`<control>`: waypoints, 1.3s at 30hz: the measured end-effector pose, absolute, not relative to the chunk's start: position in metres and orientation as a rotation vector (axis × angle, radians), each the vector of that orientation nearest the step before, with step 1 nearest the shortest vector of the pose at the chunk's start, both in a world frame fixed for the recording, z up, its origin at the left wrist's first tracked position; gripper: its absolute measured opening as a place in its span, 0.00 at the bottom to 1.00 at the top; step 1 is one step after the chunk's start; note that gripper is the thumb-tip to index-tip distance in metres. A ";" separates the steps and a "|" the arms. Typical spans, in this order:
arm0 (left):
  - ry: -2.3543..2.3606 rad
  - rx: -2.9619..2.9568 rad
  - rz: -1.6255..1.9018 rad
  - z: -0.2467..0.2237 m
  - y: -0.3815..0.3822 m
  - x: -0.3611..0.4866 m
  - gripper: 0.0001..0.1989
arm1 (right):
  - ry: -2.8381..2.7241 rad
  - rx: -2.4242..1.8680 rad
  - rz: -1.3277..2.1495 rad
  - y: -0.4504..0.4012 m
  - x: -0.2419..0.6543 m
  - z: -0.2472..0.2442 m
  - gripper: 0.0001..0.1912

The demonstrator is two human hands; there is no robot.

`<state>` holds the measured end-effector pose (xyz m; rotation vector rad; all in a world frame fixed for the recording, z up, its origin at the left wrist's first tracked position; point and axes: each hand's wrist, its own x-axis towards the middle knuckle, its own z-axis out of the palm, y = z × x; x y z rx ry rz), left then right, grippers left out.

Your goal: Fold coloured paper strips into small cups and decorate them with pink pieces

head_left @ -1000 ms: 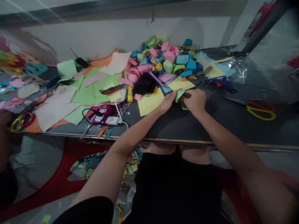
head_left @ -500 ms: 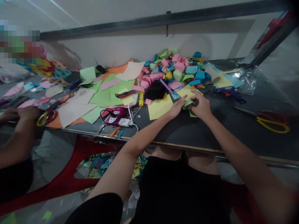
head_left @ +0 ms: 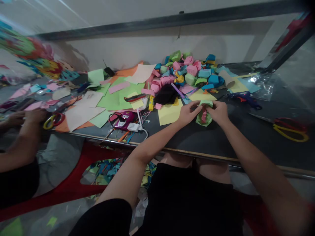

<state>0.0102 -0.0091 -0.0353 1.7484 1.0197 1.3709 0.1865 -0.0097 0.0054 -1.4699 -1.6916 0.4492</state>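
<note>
A small folded piece of green paper (head_left: 207,122) with a pink strip (head_left: 204,114) inside it is held upright over the dark table. My left hand (head_left: 188,113) pinches its upper left side. From the other side, my right hand (head_left: 219,111) grips the upper right edge, the thumbs nearly meeting. Just behind lies a sheet of yellow paper (head_left: 201,95). Another yellow sheet (head_left: 168,114) rests left of my left hand. To the right of my right hand are a blue glue gun (head_left: 246,98) and large scissors (head_left: 290,131) with red and yellow handles.
A heap of small folded paper shapes (head_left: 192,70) stands against the wall. Left are a purple power strip (head_left: 126,118), a glue stick (head_left: 151,103), a box cutter (head_left: 134,97) and green sheets (head_left: 120,98). A co-worker's hands (head_left: 34,116) are at far left, near other scissors (head_left: 54,120).
The green paper has been turned and raised between my hands, so its opening and the pink strip now show. My right hand has shifted slightly right. The view has moved a little.
</note>
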 end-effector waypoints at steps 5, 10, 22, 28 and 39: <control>1.060 1.834 1.360 -0.037 -0.008 0.011 0.22 | -1.713 -1.458 0.383 -0.009 0.188 0.002 0.11; 1.212 1.867 1.292 -0.032 -0.010 0.009 0.15 | -1.681 -1.447 0.453 -0.010 0.186 -0.002 0.14; 1.218 1.853 1.250 -0.023 -0.021 0.010 0.16 | -1.664 -1.369 0.510 -0.005 0.188 -0.013 0.13; 1.815 1.765 1.309 0.008 -0.003 -0.027 0.18 | -1.583 -1.372 0.474 -0.005 0.187 -0.015 0.16; 2.700 1.334 0.338 0.037 0.008 -0.114 0.19 | -1.752 -1.102 0.664 0.005 0.187 -0.037 0.40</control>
